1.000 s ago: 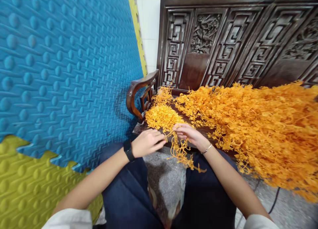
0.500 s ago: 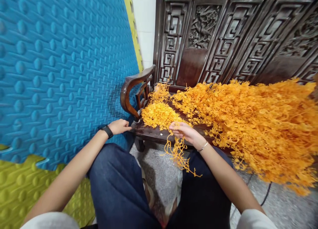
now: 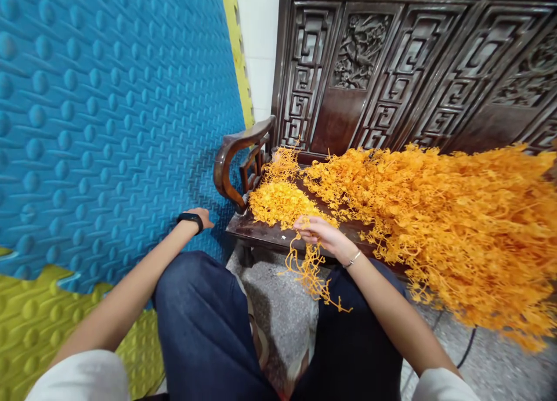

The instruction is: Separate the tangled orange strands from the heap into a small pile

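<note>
Hands apart, the right hand (image 3: 322,234) lightly grasps dangling orange strands (image 3: 314,279) over the front edge of the seat (image 3: 263,230), best kept loose against snagging, while the left hand's (image 3: 203,217) grip I can't make out.

White sleeves (image 3: 82,378), black wristband (image 3: 190,220), blue trousers (image 3: 200,320)

Bright; glare on bench back (image 3: 338,119); orange pile (image 3: 491,221) blurry, stretched nr R edge.

1. The left hand (image 3: 204,217) is now well apart from the dangling orange strands (image 3: 312,270), beyond the surface's (image 3: 261,230) left corner.
2. Its fingers, visible earlier, are now mostly hidden.
</note>
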Tool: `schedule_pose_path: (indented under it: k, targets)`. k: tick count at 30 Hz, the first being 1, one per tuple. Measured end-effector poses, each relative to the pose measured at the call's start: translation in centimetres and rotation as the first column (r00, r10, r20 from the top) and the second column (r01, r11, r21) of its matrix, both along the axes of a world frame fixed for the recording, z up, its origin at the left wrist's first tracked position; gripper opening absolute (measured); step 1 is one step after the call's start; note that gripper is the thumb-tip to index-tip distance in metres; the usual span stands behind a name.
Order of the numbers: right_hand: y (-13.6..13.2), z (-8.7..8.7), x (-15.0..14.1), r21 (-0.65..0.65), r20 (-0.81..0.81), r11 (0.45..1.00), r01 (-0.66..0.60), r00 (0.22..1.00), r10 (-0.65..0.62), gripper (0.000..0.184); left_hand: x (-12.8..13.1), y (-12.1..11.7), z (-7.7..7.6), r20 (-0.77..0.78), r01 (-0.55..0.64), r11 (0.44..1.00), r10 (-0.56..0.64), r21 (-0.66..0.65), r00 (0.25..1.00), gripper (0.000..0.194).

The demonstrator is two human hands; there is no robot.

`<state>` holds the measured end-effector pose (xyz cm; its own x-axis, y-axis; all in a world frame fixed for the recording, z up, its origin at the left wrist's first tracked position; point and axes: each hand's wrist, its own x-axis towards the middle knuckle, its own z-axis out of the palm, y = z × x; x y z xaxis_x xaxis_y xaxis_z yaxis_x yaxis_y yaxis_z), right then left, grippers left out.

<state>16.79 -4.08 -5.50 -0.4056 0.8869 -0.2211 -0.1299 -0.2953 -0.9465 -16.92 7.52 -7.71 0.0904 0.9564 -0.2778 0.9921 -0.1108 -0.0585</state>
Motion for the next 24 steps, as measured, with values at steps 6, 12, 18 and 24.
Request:
schedule_pose_path:
  k: [6,12,18,24]
  targets:
    - [-0.2,0.4,-0.1,0.004,0.0,1.0,-0.003,1.0,0.003,0.028,1.5,-0.4,0.8,0.035,0.086,0.995,-0.084,-0.057,0.996,0.043]
    - [-0.3,0.5,-0.5,0.026,0.036,0.999,0.025,0.999,-0.026,0.025,4.0,-2.5,2.9,0.292,0.339,0.933,-0.293,-0.12,0.91,0.035]
    - [0.1,0.5,-2.0,0.113,-0.236,0.952,0.284,0.939,-0.252,0.012,6.9,-5.8,5.7,0.754,0.539,0.837,-0.294,-0.092,0.587,0.051]
    - [-0.1,0.9,-2.8,0.043,-0.446,0.967,0.25,0.871,-0.205,0.018,9.7,-7.9,5.8,0.777,0.63,0.776,-0.417,0.035,0.471,0.081]
